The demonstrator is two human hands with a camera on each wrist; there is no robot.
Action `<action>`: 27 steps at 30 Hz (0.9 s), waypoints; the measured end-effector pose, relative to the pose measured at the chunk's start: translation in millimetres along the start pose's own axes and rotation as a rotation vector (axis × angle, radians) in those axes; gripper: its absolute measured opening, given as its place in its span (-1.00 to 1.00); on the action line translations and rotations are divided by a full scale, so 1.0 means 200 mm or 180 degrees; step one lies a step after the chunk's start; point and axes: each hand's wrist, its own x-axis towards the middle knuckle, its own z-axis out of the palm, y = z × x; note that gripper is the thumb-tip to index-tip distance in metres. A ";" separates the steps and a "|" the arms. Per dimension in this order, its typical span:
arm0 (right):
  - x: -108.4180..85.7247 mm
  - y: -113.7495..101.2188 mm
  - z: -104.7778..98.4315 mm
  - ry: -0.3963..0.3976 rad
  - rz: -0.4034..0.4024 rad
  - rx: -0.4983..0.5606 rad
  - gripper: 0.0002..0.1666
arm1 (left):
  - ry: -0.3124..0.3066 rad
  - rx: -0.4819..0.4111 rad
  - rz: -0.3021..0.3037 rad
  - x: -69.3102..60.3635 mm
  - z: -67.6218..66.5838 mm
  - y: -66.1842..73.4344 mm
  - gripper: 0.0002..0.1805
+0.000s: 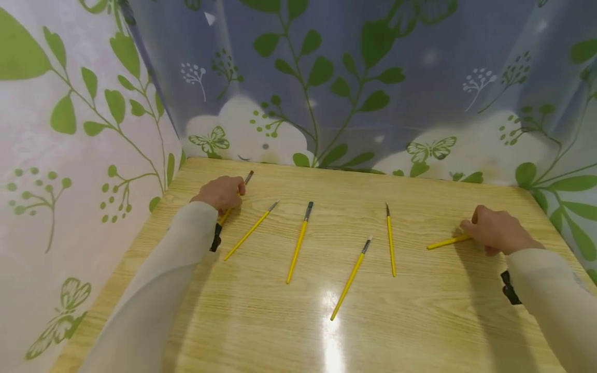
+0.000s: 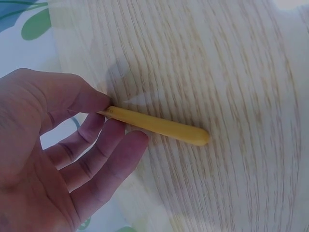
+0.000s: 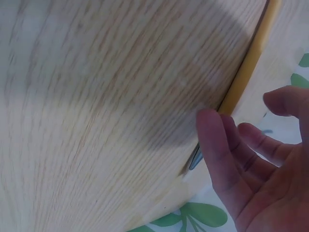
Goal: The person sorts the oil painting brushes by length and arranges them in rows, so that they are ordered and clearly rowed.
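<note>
At the far left of the table, my left hand (image 1: pixel 221 192) pinches a yellow-handled paintbrush (image 2: pixel 164 127) between thumb and fingers. Its brown bristle end points away beyond the hand in the head view, and the rounded handle end shows in the left wrist view. On the right side, my right hand (image 1: pixel 498 229) is over another yellow paintbrush (image 1: pixel 445 242). The right wrist view shows the fingers (image 3: pixel 215 140) against this brush near its metal ferrule, with the thumb held apart from it. That brush lies on the table, its bristles partly hidden.
Between the hands, several yellow paintbrushes lie apart on the wooden table (image 1: pixel 261 321): a thin one (image 1: pixel 251 231), a flat dark-tipped one (image 1: pixel 298 248), a white-tipped one (image 1: pixel 350 282) and a pointed dark one (image 1: pixel 391 246). A leaf-patterned curtain (image 1: pixel 345 124) borders the table's back and sides.
</note>
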 end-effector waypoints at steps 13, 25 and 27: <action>0.02 0.02 0.07 0.0196 0.0045 0.0213 -0.43 | -0.0027 -0.0192 0.0002 -0.02 0.00 0.01 -0.70; 0.03 0.01 0.06 0.0176 0.0029 0.0203 -0.48 | -0.0019 -0.0187 -0.0013 -0.01 0.01 -0.01 -0.69; 0.02 0.01 0.06 0.0160 0.0026 0.0198 -0.51 | -0.0024 -0.0192 0.0004 -0.01 0.01 -0.01 -0.69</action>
